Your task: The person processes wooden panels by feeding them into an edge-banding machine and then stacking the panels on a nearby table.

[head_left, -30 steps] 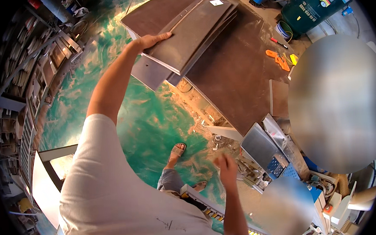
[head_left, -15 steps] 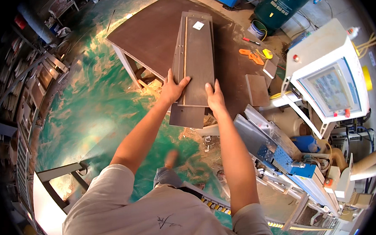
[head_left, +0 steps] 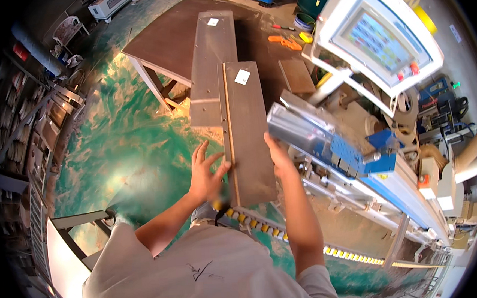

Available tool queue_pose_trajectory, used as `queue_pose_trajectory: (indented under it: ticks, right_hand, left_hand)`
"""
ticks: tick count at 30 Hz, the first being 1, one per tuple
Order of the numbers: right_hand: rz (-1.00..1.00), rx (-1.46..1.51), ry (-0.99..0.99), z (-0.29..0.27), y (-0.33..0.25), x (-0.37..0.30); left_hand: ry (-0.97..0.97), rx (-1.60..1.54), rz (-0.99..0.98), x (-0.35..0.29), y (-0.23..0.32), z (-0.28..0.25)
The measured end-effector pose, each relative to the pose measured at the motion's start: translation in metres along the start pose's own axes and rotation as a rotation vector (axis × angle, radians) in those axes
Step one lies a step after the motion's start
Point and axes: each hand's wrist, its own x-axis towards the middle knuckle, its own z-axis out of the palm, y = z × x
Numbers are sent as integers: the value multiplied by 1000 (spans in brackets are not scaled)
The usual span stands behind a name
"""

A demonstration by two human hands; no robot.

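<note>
A long dark-brown board (head_left: 251, 132) with a white label and a pale groove along its left side is held out in front of my body. My right hand (head_left: 283, 158) grips its right edge, the fingers partly hidden by the board. At the left edge my left hand (head_left: 203, 176) has its fingers spread, with the thumb close to or touching the board; contact is unclear. Beyond it, another long brown board (head_left: 213, 49), also labelled, lies on the brown table (head_left: 160, 36) and juts past its near edge.
Orange tool (head_left: 285, 42), yellow tape measure (head_left: 306, 37) and a small brown panel (head_left: 297, 75) lie on the table's right. A control screen box (head_left: 379, 42) on an arm and a blue-and-silver machine (head_left: 353, 153) stand to my right. Racked boards (head_left: 15, 116) line the left.
The grooved board has come off the other board and toward my body. My left hand has loosened and spread its fingers. The view has shifted, with the machine now nearer.
</note>
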Motion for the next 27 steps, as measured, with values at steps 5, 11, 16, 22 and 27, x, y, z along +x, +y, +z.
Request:
queue_pose_trajectory:
  ticks: [5, 11, 16, 22, 27]
  right_hand:
    - [-137, -402, 163, -43, 11, -77]
    - [-114, -171, 352, -121, 119, -147]
    - [104, -173, 581, -180, 180, -153]
    - [52, -156, 683, -212, 187, -140]
    - [193, -202, 731, -217, 154, -132]
  left_hand:
    - [-42, -1037, -655, 23, 26, 49]
    - [-438, -907, -664, 36, 53, 145]
    - [-702, -858, -678, 46, 122, 229]
    - [-771, -852, -623, 64, 146, 302]
    - [-666, -689, -566, 76, 161, 322]
